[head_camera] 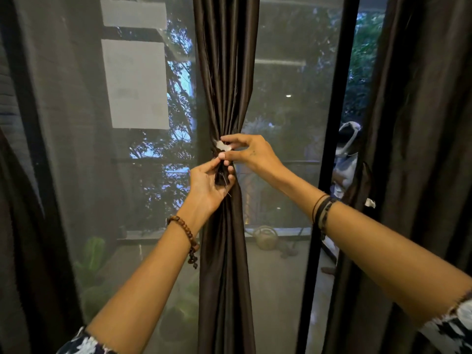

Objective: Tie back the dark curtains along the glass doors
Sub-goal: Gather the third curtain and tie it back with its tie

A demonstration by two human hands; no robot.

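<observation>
To the far left of my fingers a sheer panel (76,149) covers the glass door (288,111), with pale sheets of paper (138,83) stuck beyond it. My left hand (208,186) comes next: its fingers and thumb are curled round the gathered waist of the dark curtain (226,72), just below my right thumb, pinching the folds and what looks like the loose end of a tie so the bundle cannot spread. A beaded bracelet (187,232) sits on that wrist. Directly above, my right hand (251,152) pinches a small whitish fastener (224,146) between fingertips and thumb, pressed to the front of the bundle; I judge this is the closing of the tie. Right of my fingers, past the black door frame (324,175), a second dark curtain (421,123) hangs, apparently cinched already by a tie bearing a similar white piece (369,203).
</observation>
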